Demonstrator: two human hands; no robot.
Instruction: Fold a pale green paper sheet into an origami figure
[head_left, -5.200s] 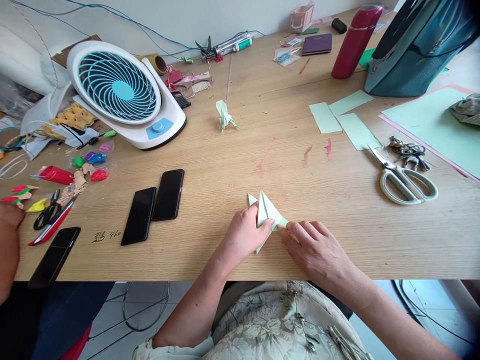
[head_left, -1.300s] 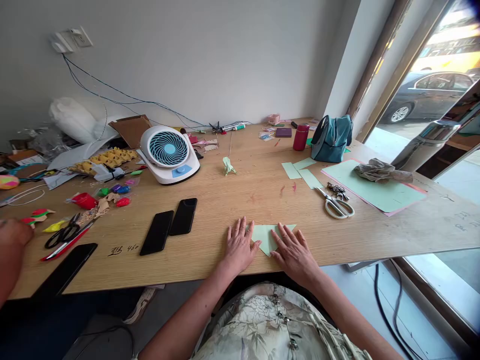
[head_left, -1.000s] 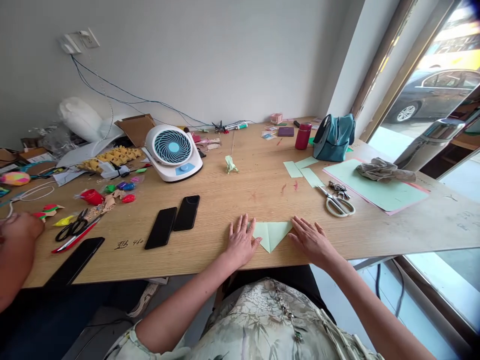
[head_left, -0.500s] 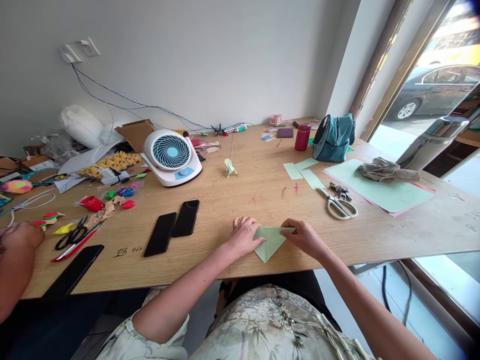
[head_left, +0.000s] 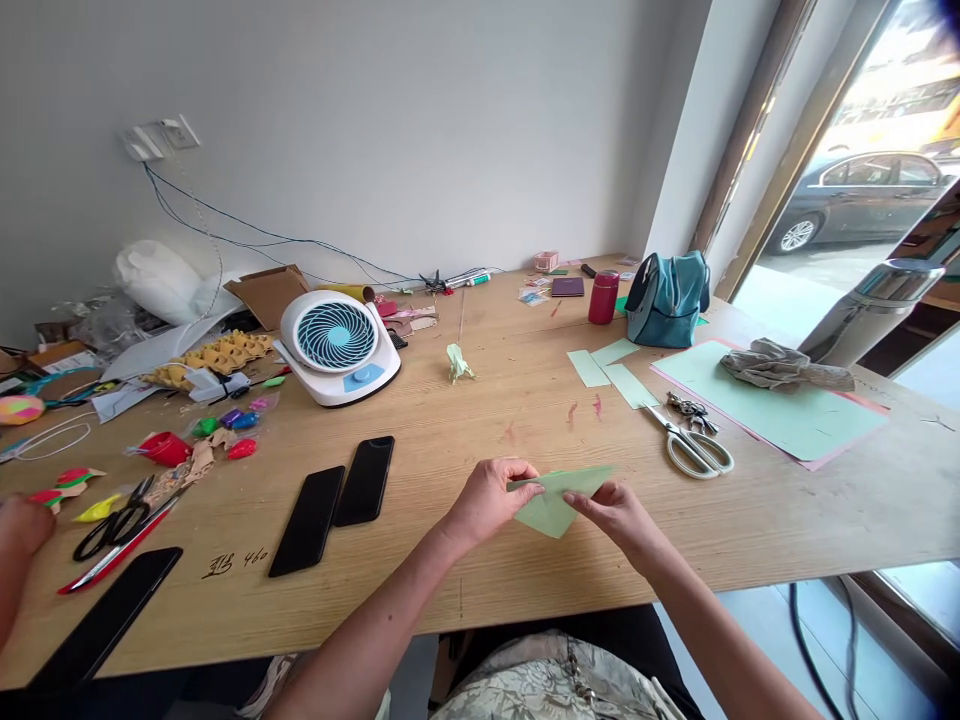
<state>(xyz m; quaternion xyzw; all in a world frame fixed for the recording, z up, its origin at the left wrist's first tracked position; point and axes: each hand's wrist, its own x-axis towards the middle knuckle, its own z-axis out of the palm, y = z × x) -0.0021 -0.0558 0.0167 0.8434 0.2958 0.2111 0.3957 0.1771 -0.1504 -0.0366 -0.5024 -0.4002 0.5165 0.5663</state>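
A: So, nearest the camera, what are the 2 hands doing?

B: Both hold a pale green folded paper (head_left: 559, 500) just above the near edge of the wooden table (head_left: 750, 520). The left hand (head_left: 487, 497) pinches its left corner between thumb and curled fingers; the right hand (head_left: 619, 512) pinches the lower right side, fingers bent under the sheet.

A: How far along does the folding look?

B: Early, I'd judge. It is a flat triangle, point toward the person, with at least 1 crease in it. Compare the small green origami figure (head_left: 457, 362) standing farther back: that one has legs and a body, and this piece has none of that, so most folds seem left to make.

A: What lies around it?

B: Left of the hands, 2 black phones (head_left: 337, 500) lie side by side, with a 3rd phone (head_left: 105, 625) near the table's left corner beside black-handled scissors (head_left: 112, 520). Another person's hand (head_left: 19, 525) shows at the far left edge. To the right, white-handled scissors (head_left: 694, 445) sit by a bunch of keys (head_left: 690, 410).

A: And beyond?

B: Cut green paper strips (head_left: 607, 370), a large green sheet (head_left: 780, 410) with a crumpled cloth (head_left: 784, 365) on it, a white desk fan (head_left: 337, 345), then a red flask (head_left: 602, 297) and teal bag (head_left: 667, 298) near the wall.
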